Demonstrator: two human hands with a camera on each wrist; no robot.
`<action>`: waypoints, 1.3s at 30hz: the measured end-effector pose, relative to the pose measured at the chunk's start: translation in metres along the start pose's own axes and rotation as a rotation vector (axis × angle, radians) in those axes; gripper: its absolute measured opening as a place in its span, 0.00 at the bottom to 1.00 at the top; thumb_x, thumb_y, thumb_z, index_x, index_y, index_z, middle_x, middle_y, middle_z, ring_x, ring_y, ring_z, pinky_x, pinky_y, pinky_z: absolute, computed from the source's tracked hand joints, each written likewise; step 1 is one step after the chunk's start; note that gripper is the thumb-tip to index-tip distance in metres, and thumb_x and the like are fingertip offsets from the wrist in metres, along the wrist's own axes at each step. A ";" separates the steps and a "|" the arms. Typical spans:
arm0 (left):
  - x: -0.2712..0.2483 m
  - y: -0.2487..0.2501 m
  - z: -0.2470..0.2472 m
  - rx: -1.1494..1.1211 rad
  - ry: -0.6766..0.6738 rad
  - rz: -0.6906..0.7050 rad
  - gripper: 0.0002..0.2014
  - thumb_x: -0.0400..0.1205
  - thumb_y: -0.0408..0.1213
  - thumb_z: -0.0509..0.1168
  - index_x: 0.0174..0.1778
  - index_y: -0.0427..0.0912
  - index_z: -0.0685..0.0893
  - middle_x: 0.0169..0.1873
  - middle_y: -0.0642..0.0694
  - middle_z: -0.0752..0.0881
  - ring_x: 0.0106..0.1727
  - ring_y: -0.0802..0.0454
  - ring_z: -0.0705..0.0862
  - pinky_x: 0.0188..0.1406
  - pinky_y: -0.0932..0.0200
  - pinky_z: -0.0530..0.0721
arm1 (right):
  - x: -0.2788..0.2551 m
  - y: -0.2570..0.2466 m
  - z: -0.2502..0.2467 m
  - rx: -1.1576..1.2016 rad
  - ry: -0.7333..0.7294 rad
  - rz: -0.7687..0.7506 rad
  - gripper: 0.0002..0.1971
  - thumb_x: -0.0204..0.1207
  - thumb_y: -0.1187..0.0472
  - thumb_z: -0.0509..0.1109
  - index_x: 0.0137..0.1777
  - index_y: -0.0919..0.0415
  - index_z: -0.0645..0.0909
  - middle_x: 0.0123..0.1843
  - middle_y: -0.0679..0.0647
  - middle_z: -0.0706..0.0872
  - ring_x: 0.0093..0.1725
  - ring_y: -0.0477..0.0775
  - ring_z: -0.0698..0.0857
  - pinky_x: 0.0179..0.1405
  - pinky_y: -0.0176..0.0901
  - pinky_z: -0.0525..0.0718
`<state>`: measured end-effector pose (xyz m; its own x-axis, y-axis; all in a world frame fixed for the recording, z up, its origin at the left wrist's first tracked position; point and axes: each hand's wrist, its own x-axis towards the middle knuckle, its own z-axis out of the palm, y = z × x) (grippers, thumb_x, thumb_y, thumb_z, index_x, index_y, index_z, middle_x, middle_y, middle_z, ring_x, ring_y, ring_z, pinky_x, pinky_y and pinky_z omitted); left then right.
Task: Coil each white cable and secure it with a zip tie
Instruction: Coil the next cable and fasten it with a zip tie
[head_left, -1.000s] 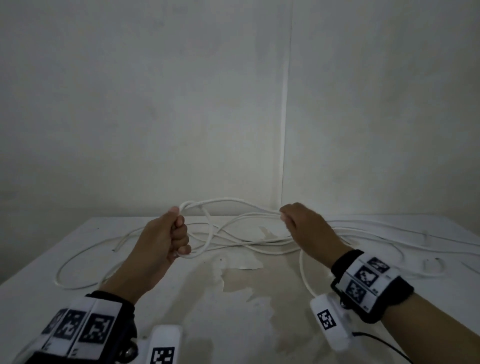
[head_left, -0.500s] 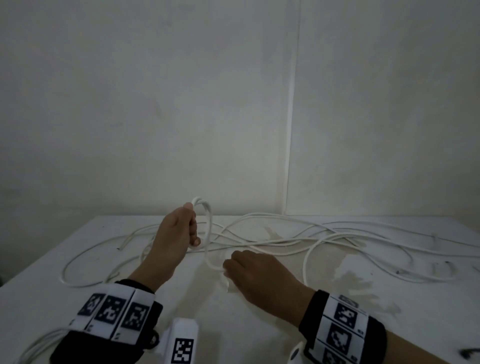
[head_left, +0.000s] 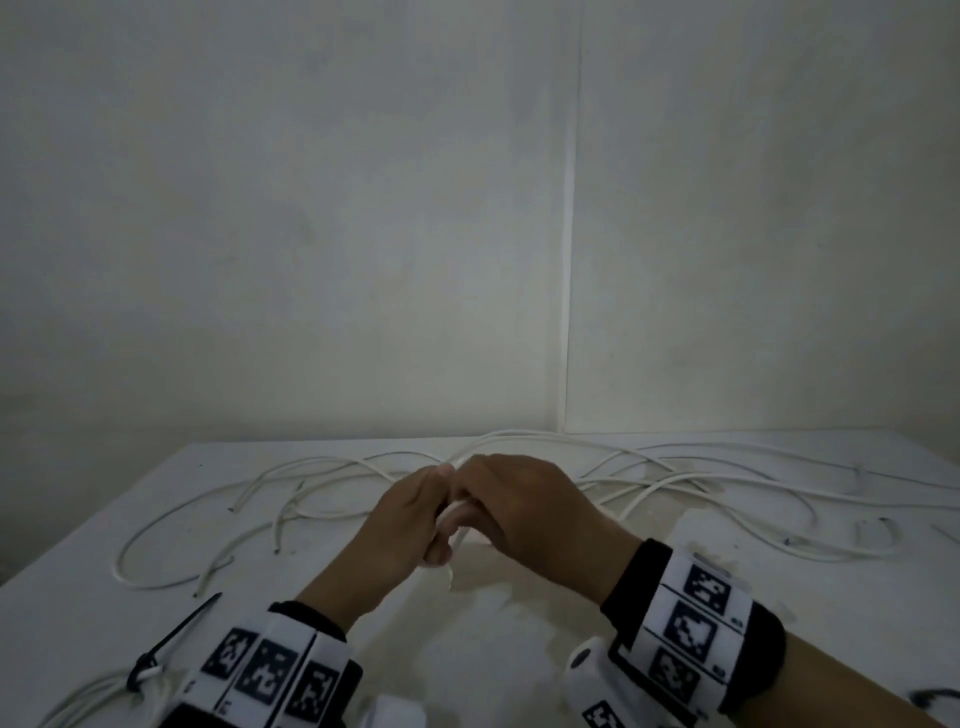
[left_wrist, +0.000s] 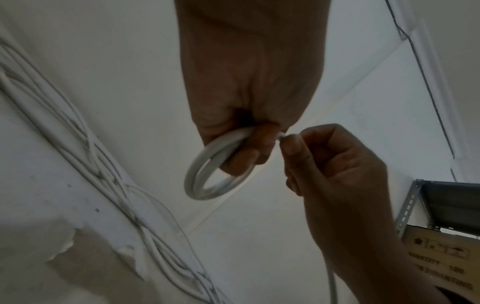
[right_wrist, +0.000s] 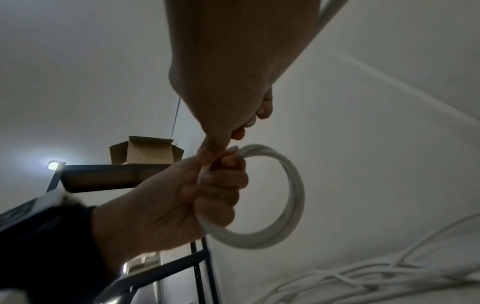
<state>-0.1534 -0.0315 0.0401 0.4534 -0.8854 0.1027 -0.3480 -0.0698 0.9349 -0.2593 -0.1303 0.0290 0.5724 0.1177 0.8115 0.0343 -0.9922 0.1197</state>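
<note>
Two wristbands, white with black square markers, sit nearest the head camera, one on each forearm (head_left: 270, 670). Just beyond the left one, at the near-left edge of the white tabletop (head_left: 519, 649), a black plastic zip tie (head_left: 171, 644) cinches a bundle of white cable (head_left: 88, 696) that runs off the frame.

Up the middle now, both hands meet above the tabletop, touching. The left hand (head_left: 410, 514) has its fingers curled round a small round coil of white cable (left_wrist: 207, 176), two or three turns stacked together, the loop hanging free below the knuckles. The right hand (head_left: 524, 509) is right against it, thumb and forefinger pinching the same cable where it leaves the left fist; its other fingers are curled in. From the right wrist camera, that coil (right_wrist: 291, 197) hangs clear of the tabletop, and a strand of cable passes back along the right forearm.

Beyond the hands, loose white cables (head_left: 332, 473) sprawl across the far half of the tabletop, looping and crossing one another from left to right, some cut ends pointing toward the near side. A patch of worn, discoloured surface (head_left: 519, 577) shows under the hands.

Farthest back, two plain pale wall panels meet at a vertical seam (head_left: 571, 260). The wrist cameras catch a dark metal shelf rack (right_wrist: 111, 174) with an open cardboard box (right_wrist: 145, 152) on top.
</note>
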 end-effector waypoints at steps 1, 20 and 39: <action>-0.001 0.003 0.000 -0.059 -0.029 -0.035 0.17 0.86 0.36 0.50 0.31 0.39 0.71 0.18 0.49 0.72 0.17 0.57 0.68 0.17 0.67 0.69 | 0.001 0.004 -0.003 0.001 0.007 0.009 0.07 0.76 0.54 0.62 0.43 0.55 0.68 0.31 0.53 0.82 0.28 0.53 0.81 0.26 0.42 0.76; -0.012 0.019 0.004 -0.411 -0.020 -0.066 0.18 0.85 0.38 0.51 0.27 0.41 0.68 0.15 0.53 0.60 0.14 0.60 0.55 0.14 0.69 0.53 | 0.006 0.011 -0.028 0.747 -0.239 0.711 0.16 0.85 0.61 0.56 0.37 0.53 0.80 0.31 0.41 0.84 0.30 0.42 0.77 0.35 0.31 0.73; -0.006 0.027 0.004 -0.435 -0.072 -0.100 0.20 0.86 0.44 0.51 0.26 0.43 0.65 0.14 0.55 0.60 0.14 0.59 0.56 0.13 0.68 0.61 | 0.012 0.019 -0.036 0.529 -0.312 0.660 0.16 0.84 0.59 0.57 0.33 0.49 0.73 0.27 0.44 0.77 0.26 0.41 0.72 0.33 0.39 0.71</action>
<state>-0.1687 -0.0299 0.0630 0.4039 -0.9148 -0.0050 0.0792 0.0295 0.9964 -0.2815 -0.1464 0.0612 0.8027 -0.4227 0.4207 -0.0519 -0.7522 -0.6569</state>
